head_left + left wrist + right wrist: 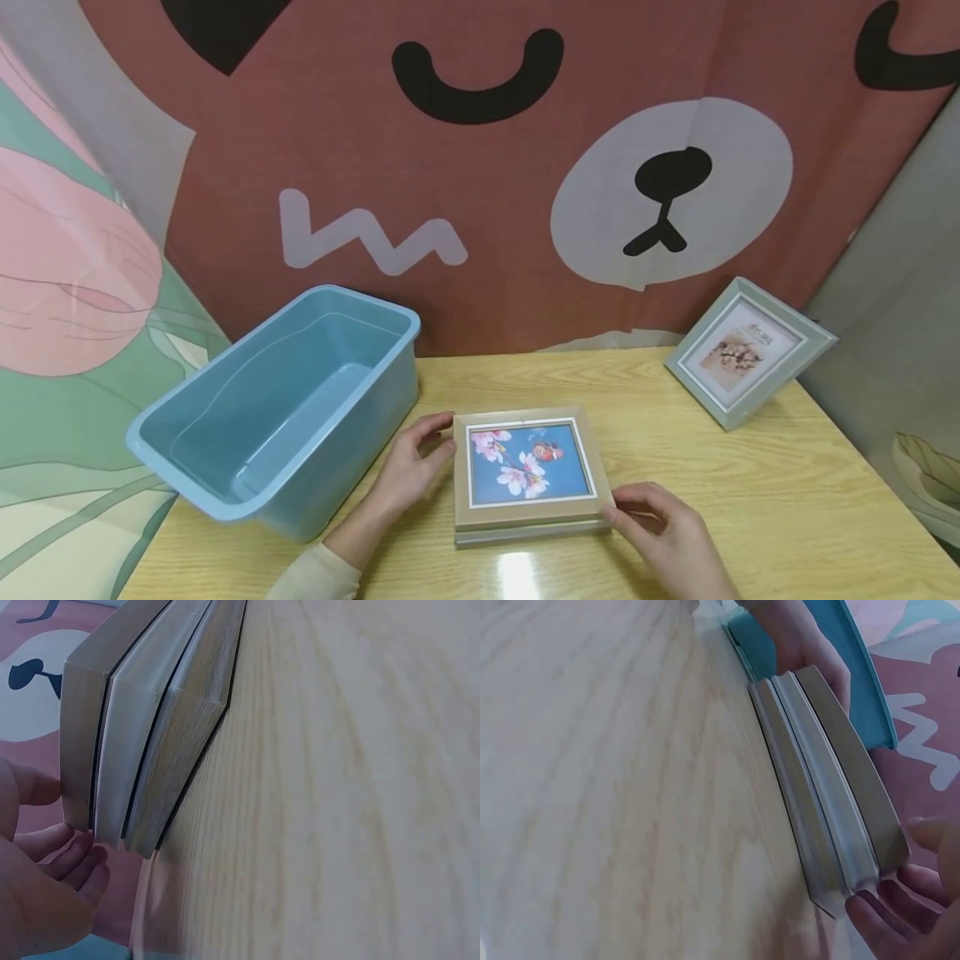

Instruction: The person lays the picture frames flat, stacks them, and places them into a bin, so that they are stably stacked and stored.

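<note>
In the head view a tan picture frame point(525, 512) lies face up, with a print of pink blossoms and a butterfly. It tops a stack; the wrist views show a silvery frame point(127, 727) and a grainy brownish frame point(184, 727) beneath it. My left hand point(405, 467) touches the stack's left side with its thumb and fingers, relaxed and spread. At the near right corner, my right hand point(663, 529) rests its thumb and bent fingers against the side. Neither hand visibly wraps round a frame.
To the left stands a deep blue plastic bin point(322, 425). A grey-green picture frame point(742, 354) stands propped at the back right of the wood-grain table point(795, 500). Behind hangs a printed cloth point(487, 175) with a bear face.
</note>
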The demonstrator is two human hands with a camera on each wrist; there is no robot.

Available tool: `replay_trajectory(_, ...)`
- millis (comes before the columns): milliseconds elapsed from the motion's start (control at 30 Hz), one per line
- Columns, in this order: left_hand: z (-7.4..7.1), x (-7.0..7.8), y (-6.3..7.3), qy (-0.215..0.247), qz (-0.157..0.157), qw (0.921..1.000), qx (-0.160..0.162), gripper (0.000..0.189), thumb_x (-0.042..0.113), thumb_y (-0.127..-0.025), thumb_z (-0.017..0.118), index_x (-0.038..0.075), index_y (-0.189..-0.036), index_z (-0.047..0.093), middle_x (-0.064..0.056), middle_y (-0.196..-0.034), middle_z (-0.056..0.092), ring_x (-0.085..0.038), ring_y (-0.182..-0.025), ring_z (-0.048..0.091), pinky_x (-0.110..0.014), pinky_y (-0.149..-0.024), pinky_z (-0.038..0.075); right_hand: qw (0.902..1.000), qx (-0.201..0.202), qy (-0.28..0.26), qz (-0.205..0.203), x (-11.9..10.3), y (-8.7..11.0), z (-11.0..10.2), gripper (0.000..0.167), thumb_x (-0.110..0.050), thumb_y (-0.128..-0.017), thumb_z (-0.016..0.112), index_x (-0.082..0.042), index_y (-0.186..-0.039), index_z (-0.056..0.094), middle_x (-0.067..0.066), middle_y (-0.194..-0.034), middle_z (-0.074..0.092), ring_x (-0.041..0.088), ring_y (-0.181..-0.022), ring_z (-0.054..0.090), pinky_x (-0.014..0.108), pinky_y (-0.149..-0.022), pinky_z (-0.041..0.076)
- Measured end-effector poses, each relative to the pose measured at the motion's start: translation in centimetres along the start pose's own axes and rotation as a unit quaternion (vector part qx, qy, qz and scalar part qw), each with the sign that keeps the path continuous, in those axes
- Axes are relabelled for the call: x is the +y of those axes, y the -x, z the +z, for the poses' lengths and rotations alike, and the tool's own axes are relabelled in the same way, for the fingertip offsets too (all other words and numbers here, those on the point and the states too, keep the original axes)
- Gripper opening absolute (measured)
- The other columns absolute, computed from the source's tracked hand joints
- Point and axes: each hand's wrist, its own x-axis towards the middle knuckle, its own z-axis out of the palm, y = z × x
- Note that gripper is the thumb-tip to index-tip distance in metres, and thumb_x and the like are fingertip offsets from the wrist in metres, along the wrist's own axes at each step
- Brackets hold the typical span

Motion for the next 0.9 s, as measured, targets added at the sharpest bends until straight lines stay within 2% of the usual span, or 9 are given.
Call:
replay_trajectory(133, -0.1, 0.3, 0.0, -0.003, -0.003, 1.0, 0.005, 0.042, 0.003, -0.1, 0.067, -0.008, -0.141, 0.064, -0.027, -0.144, 0.066, -0.047, -0.139, 0.06, -0.061, -0.122, 0.044, 0.9987, -0.028, 0.04, 0.013, -0.1, -0.3, -1.0, 0.022, -0.025, -0.1, 0.079, -0.011, -0.117, 0.078, 0.002, -0.116, 0.078, -0.002, -0.098, 0.07, 0.018, -0.084, 0.061)
replay_trajectory(233, -0.3, 0.5, -0.1, -0.001, 0.004, 0.9999, 0.013, 0.041, 0.002, -0.1, 0.067, -0.007, -0.14, 0.065, -0.025, -0.143, 0.068, -0.046, -0.138, 0.061, -0.061, -0.122, 0.044, 0.998, -0.029, 0.055, -0.004, -0.2, -0.5, -1.7, 0.021, -0.026, -0.103, 0.075, -0.013, -0.119, 0.078, 0.001, -0.119, 0.078, -0.004, -0.101, 0.068, 0.018, -0.086, 0.061)
replay_trajectory(333, -0.4, 0.7, -0.1, 0.008, 0.011, 0.9997, 0.021, 0.039, -0.001, -0.1, 0.066, -0.007, -0.138, 0.066, -0.025, -0.141, 0.07, -0.045, -0.137, 0.062, -0.059, -0.123, 0.045, 0.9968, -0.011, 0.061, -0.05, -0.1, -0.8, -2.2, 0.016, -0.019, -0.105, 0.073, -0.011, -0.118, 0.078, 0.002, -0.117, 0.08, -0.008, -0.101, 0.067, 0.016, -0.086, 0.06)
replay_trajectory(467, -0.6, 0.8, -0.2, 0.027, 0.008, 0.9993, 0.027, 0.038, -0.005, -0.1, 0.065, -0.009, -0.137, 0.066, -0.026, -0.139, 0.07, -0.043, -0.137, 0.063, -0.054, -0.123, 0.045, 0.9891, 0.026, 0.061, -0.131, 0.2, -1.5, -2.9, 0.015, -0.004, -0.102, 0.073, -0.008, -0.114, 0.079, 0.006, -0.111, 0.081, -0.01, -0.099, 0.067, 0.009, -0.084, 0.058)
replay_trajectory(600, -0.7, 1.0, -0.3, 0.038, 0.002, 0.999, 0.025, 0.038, -0.005, -0.101, 0.064, -0.009, -0.138, 0.065, -0.026, -0.14, 0.07, -0.043, -0.137, 0.064, -0.05, -0.121, 0.048, 0.9836, 0.052, 0.061, -0.162, 0.3, -2.4, -3.8, 0.017, 0.001, -0.1, 0.073, -0.007, -0.113, 0.079, 0.006, -0.107, 0.082, -0.013, -0.098, 0.067, 0.004, -0.081, 0.054)
replay_trajectory(733, -0.7, 1.3, -0.4, 0.042, 0.01, 0.9988, 0.024, 0.037, -0.004, -0.101, 0.064, -0.009, -0.138, 0.065, -0.026, -0.139, 0.07, -0.044, -0.136, 0.064, -0.047, -0.119, 0.051, 0.9816, 0.072, 0.064, -0.164, 0.2, -3.2, -5.1, 0.016, -0.001, -0.101, 0.073, -0.007, -0.113, 0.08, -0.003, -0.105, 0.082, -0.016, -0.096, 0.067, 0.003, -0.079, 0.054)
replay_trajectory(900, -0.8, 1.5, -0.4, 0.039, 0.015, 0.9989, 0.022, 0.036, -0.003, -0.102, 0.064, -0.007, -0.138, 0.066, -0.024, -0.139, 0.072, -0.042, -0.136, 0.065, -0.04, -0.118, 0.052, 0.98, 0.094, 0.064, -0.163, -0.2, -4.0, -6.9, 0.015, -0.006, -0.104, 0.07, -0.003, -0.116, 0.079, -0.024, -0.101, 0.077, -0.018, -0.092, 0.067, 0.003, -0.078, 0.053)
